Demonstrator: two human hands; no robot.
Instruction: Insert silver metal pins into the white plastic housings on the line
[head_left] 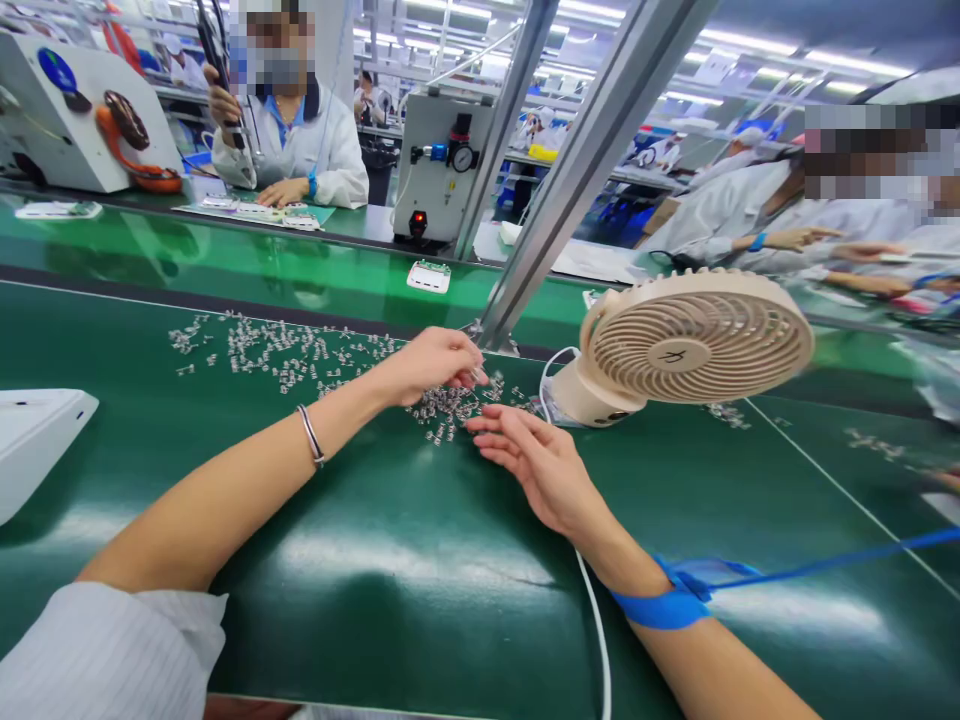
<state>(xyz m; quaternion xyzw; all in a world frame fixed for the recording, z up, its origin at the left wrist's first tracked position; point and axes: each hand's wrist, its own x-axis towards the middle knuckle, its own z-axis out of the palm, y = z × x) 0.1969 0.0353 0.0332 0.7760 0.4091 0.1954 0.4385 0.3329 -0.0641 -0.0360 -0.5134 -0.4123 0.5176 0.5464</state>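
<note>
Many small shiny metal parts [274,345] lie scattered over the green tabletop [337,560], with a denser heap [442,405] in the middle. Above that heap, my left hand [431,362] is closed, its thumb and fingers pinched together. A shiny bit shows at the fingertips, too small to name. My right hand [529,460] reaches in from the right with its fingers stretched out beside the heap. Nothing is visible in it. A blue wrist strap [664,600] with a cord circles my right wrist.
A beige fan [686,345] stands right of my hands, its white cable [592,610] running to the front edge. A slanted metal post [555,200] rises behind. White casing [37,440] sits at left. A co-worker [330,150] sits across the green conveyor [322,270], others at right.
</note>
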